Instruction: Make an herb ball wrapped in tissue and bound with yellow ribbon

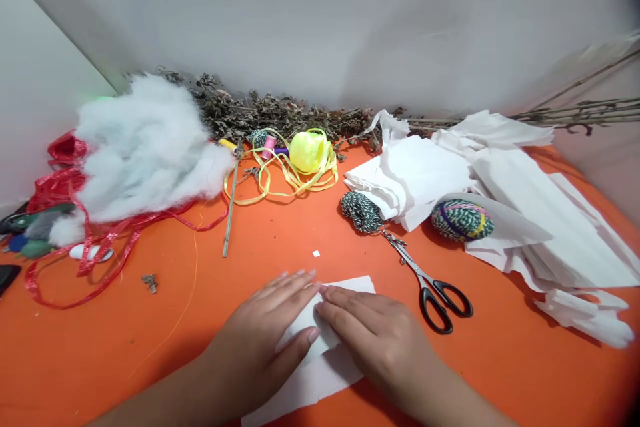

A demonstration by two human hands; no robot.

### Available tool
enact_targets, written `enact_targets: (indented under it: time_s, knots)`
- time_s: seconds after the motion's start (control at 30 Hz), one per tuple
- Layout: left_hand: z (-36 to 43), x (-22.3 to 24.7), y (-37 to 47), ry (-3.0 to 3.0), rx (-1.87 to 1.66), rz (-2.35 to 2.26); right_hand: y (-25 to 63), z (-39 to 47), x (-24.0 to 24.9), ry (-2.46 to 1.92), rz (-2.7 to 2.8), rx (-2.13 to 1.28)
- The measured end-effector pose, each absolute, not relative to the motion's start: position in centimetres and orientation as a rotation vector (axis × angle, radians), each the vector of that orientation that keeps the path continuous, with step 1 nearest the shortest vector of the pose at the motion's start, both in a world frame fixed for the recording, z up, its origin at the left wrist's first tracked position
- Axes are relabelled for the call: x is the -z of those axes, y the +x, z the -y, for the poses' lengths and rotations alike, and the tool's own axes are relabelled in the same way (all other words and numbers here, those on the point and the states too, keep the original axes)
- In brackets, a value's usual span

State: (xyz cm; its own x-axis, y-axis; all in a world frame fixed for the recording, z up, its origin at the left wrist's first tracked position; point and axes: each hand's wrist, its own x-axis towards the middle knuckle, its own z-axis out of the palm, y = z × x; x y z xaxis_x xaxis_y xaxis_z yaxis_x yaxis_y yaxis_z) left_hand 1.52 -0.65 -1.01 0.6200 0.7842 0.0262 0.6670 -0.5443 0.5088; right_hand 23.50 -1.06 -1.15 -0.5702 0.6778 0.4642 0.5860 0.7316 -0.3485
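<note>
A white sheet of thin paper (320, 380) lies on the orange tabletop right in front of me, with what looks like a folded layer on top. My left hand (267, 333) rests on its left side, fingers stretched out and thumb apart. From the other side my right hand (375, 333) lies on the paper with its fingers extended, their tips meeting those of the left hand near the middle. Both palms face down and cover much of the sheet. Close by on the right are black-handled scissors (425, 280), their blades pointing at a bundle of dark green and white yarn (361, 212).
White fluffy stuffing (150, 147) and red ribbon (107, 233) fill the left. Yellow ribbon (309, 152), a pink thread spool (269, 147) and a thin stick (230, 213) sit behind. Right: stacked white paper (425, 170), a yarn ball (463, 220). Dried stalks (270, 113) line the wall.
</note>
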Motion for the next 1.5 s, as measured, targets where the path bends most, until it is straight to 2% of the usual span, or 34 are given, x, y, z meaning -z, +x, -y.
enact_targets:
  time_s: [0.3,0.47,0.67,0.93,1.2,1.33,1.5]
  knots:
    - [0.4,2.5,1.9,2.458,-0.437,-0.915,23.2,1.7,0.6,-0.958,2.376,-0.125]
    - [0.2,1.9,2.2,2.423,-0.418,-0.935,24.9,0.4,0.3,-1.297,2.115,-0.557]
    - [0.1,1.6,2.2,2.471,-0.420,-0.896,25.4,-1.2,0.0,-1.701,2.192,-0.751]
    - [0.4,1.8,2.3,2.495,-0.387,-0.878,25.1,-1.1,0.1,-1.724,2.236,-0.886]
    - [0.2,1.7,2.3,2.405,-0.355,-0.915,24.9,0.0,0.1,-1.650,1.916,-1.149]
    - [0.2,1.6,2.2,2.371,-0.338,-0.925,24.4,1.7,0.5,-1.574,1.879,-1.084]
    - [0.3,1.3,2.4,2.318,-0.338,-1.014,23.5,3.1,0.9,-1.352,2.038,-0.684]
